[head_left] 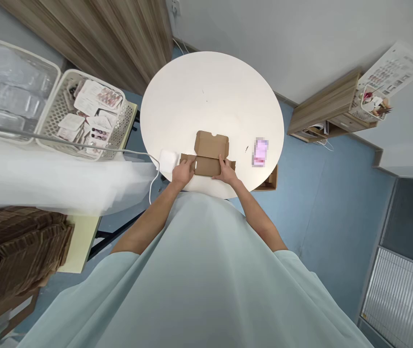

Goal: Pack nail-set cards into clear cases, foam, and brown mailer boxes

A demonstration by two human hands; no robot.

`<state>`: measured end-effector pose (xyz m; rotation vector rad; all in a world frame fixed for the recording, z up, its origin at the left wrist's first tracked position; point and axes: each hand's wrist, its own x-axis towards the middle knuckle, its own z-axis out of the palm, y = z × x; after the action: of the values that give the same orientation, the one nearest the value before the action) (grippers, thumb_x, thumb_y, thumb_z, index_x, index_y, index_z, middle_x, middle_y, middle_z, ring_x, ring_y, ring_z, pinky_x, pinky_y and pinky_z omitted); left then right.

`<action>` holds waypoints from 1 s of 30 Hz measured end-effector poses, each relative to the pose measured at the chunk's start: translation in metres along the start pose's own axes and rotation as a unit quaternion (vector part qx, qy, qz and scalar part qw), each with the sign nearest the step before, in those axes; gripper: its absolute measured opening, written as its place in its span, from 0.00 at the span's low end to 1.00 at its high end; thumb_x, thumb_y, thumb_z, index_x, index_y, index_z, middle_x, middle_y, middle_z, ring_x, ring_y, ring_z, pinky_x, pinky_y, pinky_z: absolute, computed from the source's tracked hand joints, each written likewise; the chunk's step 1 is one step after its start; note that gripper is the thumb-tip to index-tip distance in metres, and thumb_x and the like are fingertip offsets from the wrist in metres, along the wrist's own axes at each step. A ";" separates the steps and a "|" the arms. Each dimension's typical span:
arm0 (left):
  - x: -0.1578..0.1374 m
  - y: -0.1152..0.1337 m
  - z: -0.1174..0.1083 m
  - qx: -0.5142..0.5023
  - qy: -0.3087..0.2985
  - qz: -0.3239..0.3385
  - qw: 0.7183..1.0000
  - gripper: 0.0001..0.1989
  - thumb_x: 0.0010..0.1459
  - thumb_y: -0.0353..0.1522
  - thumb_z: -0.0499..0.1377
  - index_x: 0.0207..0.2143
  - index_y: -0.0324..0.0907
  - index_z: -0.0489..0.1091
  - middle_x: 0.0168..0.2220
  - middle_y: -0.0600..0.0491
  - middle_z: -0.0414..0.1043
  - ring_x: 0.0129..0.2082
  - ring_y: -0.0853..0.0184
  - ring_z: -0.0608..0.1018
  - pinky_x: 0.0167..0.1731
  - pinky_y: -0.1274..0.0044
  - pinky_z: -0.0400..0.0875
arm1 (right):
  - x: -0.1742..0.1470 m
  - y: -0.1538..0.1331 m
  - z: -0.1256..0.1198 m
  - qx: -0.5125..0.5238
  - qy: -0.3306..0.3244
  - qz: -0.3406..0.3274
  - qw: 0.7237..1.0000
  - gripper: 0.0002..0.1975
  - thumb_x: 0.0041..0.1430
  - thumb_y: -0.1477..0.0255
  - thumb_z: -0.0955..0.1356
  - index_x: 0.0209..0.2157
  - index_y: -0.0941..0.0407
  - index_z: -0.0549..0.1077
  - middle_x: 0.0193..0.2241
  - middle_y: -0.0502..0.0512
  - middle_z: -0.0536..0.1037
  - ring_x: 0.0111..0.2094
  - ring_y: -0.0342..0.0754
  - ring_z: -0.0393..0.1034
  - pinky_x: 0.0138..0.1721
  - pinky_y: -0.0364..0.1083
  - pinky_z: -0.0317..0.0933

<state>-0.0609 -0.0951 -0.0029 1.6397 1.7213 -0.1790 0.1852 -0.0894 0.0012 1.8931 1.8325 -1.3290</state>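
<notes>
A small brown cardboard box (pixel 211 145), partly folded with its lid raised at the back, lies near the front of the round white table (pixel 209 92). My left hand (pixel 183 172) grips its left side flap, fingers bent over the cardboard. On the other side my right hand (pixel 225 172) holds the right side, its thumb pointing up toward the lid fold and its fingers around the front edge. A small white square object (pixel 168 160) sits just left of my left hand, close to a white cable (pixel 153 179).
A blurred pinkish rectangle (pixel 260 152) lies on the table's right. Left are a white basket of printed cards (pixel 93 121), clear plastic packs (pixel 10 92), white sheeting (pixel 64 179) and stacked flat cardboard (pixel 28 246). A wooden cabinet (pixel 325 104) stands right; an open carton (pixel 271 181) sits below the table.
</notes>
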 end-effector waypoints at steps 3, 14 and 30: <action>0.003 0.007 -0.004 0.027 -0.002 -0.013 1.000 0.25 0.72 0.32 0.57 0.69 0.46 0.72 0.62 0.41 0.77 0.59 0.46 0.82 0.57 0.62 0.77 | 0.001 -0.001 -0.003 0.004 0.004 0.000 1.000 0.68 0.62 0.60 0.82 0.84 0.45 0.32 0.82 0.74 0.44 0.75 0.69 0.63 0.68 0.62 0.69; -0.010 0.002 -0.010 -0.005 0.103 -0.099 0.990 0.29 0.72 0.34 0.59 0.73 0.42 0.64 0.69 0.38 0.69 0.61 0.48 0.80 0.54 0.63 0.79 | 0.001 -0.002 -0.004 -0.005 0.008 0.002 1.000 0.65 0.63 0.61 0.80 0.84 0.45 0.35 0.82 0.73 0.45 0.72 0.69 0.68 0.65 0.62 0.71; -0.018 0.040 -0.001 -0.086 0.069 -0.106 0.988 0.13 0.69 0.41 0.62 0.52 0.46 0.77 0.49 0.45 0.84 0.52 0.49 0.84 0.49 0.65 0.75 | 0.007 0.002 0.001 -0.008 0.012 -0.002 1.000 0.68 0.62 0.62 0.81 0.84 0.45 0.32 0.81 0.74 0.46 0.72 0.69 0.67 0.66 0.62 0.71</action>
<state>-0.0271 -0.1025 0.0237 1.3697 1.9583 -0.0159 0.1851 -0.0858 -0.0046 1.9061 1.8540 -1.2935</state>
